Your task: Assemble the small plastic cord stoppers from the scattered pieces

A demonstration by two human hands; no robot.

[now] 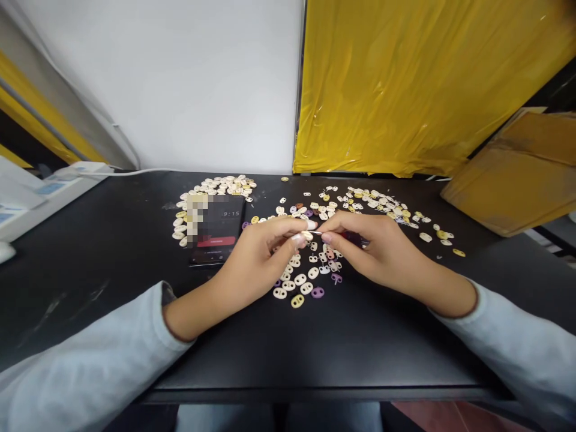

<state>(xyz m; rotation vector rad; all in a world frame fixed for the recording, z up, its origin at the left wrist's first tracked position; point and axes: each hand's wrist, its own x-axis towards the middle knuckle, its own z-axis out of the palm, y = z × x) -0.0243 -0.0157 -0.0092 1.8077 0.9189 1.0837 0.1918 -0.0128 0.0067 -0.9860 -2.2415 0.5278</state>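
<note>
a matt black table top (369,336) is seen, strewn with small smooth plastic-looking pieces (300,279). glossy, crinkled yellow film (405,84) is hung behind. soft cloth sleeves (90,366) are worn.

Even, moderately bright overhead light; no hard shadows under your hands. Soft glare streaks on yellow plastic sheet (427,84), upper right of frame. Black table (360,348) reads dark, faint sheen lower centre. Wide-angle bending at left and right edges; your sleeves stretched at lower corners. Centre sharp; pixelated patch on phone (218,231), left of centre.
</note>
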